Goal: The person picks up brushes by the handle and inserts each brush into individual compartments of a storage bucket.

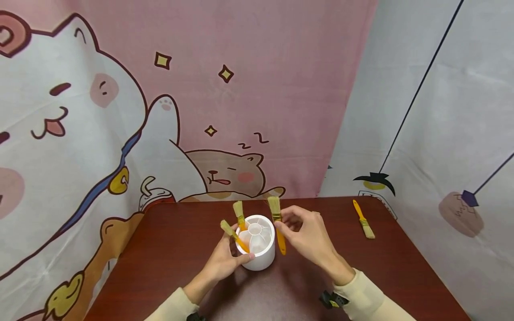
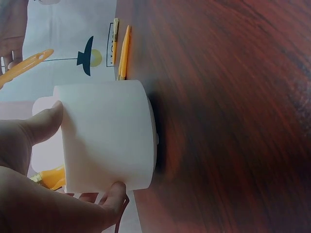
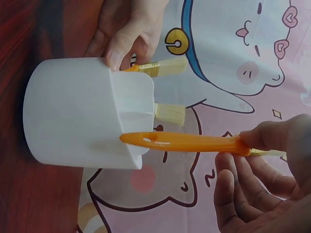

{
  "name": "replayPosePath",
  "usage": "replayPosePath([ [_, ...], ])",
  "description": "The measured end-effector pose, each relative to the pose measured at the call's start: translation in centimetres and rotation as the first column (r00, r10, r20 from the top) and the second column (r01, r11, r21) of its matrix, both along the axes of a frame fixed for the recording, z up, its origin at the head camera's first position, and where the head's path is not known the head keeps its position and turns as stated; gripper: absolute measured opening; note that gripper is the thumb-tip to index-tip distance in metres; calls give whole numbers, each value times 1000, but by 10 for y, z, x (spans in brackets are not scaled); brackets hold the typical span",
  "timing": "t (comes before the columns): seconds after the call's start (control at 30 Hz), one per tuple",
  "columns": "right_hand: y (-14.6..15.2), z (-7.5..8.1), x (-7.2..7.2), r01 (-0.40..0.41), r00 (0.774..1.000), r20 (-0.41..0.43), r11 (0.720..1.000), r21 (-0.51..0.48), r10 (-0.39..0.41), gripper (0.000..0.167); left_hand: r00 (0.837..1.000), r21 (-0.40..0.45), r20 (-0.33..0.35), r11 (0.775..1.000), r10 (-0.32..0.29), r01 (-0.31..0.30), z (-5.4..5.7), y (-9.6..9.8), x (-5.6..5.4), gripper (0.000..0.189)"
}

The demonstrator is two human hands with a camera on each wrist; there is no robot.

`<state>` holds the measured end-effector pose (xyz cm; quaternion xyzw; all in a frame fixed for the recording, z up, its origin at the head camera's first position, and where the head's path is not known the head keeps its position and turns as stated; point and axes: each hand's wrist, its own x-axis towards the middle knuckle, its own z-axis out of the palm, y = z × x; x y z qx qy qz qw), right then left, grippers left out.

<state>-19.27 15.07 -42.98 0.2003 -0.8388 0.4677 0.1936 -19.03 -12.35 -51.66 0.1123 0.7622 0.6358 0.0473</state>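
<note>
A white round organizer (image 1: 261, 262) with several inner compartments stands on the table. My left hand (image 1: 222, 259) grips its left side, the thumb at the near rim in the head view. Two paintbrushes stand in it, bristles up: one brush (image 1: 239, 210) at the far left, another brush (image 1: 229, 229) leaning left nearer my hand. My right hand (image 1: 312, 232) pinches a third paintbrush (image 1: 282, 240) near its ferrule, bristles up and orange handle down. In the right wrist view, the handle tip (image 3: 131, 138) of this brush overlaps the organizer's rim; whether they touch I cannot tell.
Another orange-handled paintbrush (image 1: 363, 219) lies at the right rear of the dark red wooden table (image 1: 172, 240). Behind the table's back edge hangs a printed cartoon cloth (image 1: 281, 89), and a pale cloth hangs on the right.
</note>
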Motion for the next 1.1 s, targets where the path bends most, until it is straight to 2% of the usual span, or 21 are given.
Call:
replayPosePath([
  [0.43, -15, 8, 6, -54, 998, 32, 998, -42, 55, 17, 1000, -22, 14, 1000, 0, 1, 0, -1, 0, 103],
  [0.7, -22, 10, 7, -70, 997, 16, 996, -57, 71, 16, 1000, -35, 10, 999, 0, 0, 0, 0, 0, 104],
  [1.1, -27, 2, 6, -76, 997, 14, 997, -28, 76, 20, 1000, -41, 20, 999, -4, 5, 2, -1, 1, 104],
])
